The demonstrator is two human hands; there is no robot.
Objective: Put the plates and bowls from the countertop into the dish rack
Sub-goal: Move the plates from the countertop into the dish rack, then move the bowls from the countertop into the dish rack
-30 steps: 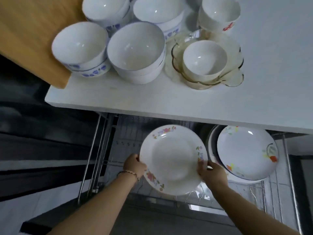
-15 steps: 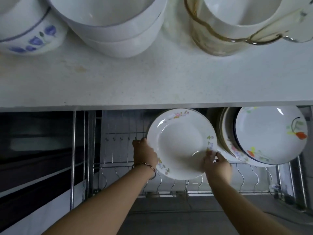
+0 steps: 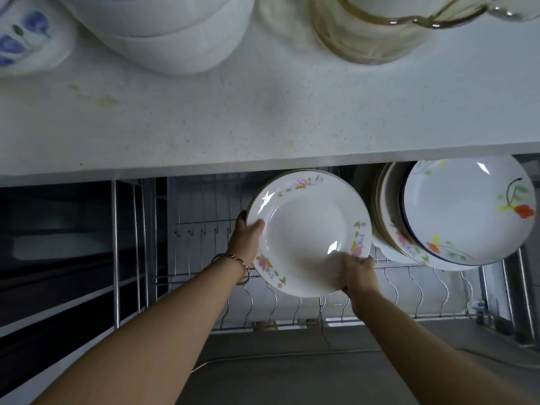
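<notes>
A white plate with a floral rim (image 3: 306, 229) stands tilted on edge over the wire dish rack (image 3: 292, 302) below the countertop. My left hand (image 3: 247, 238) grips its left rim and my right hand (image 3: 355, 273) holds its lower right edge. More plate edges show just behind its top. To the right, several plates (image 3: 467, 211) lean upright in the rack, the front one with orange flowers. On the white countertop (image 3: 263, 121) stand stacked white bowls (image 3: 175, 33), a blue-flowered bowl (image 3: 26, 39) and an amber glass dish (image 3: 380, 27), all cut off by the top edge.
The rack's wavy wire slots (image 3: 409, 287) run along the front, free to the left and below the held plate. Chrome drawer rails (image 3: 117, 252) stand at the left. A grey floor (image 3: 292, 369) lies beneath. Dark cabinet fronts fill the left side.
The view has closed in on the counter edge and rack. The plate in both hands has gone deeper into the rack, toward the leaning plates on the right.
</notes>
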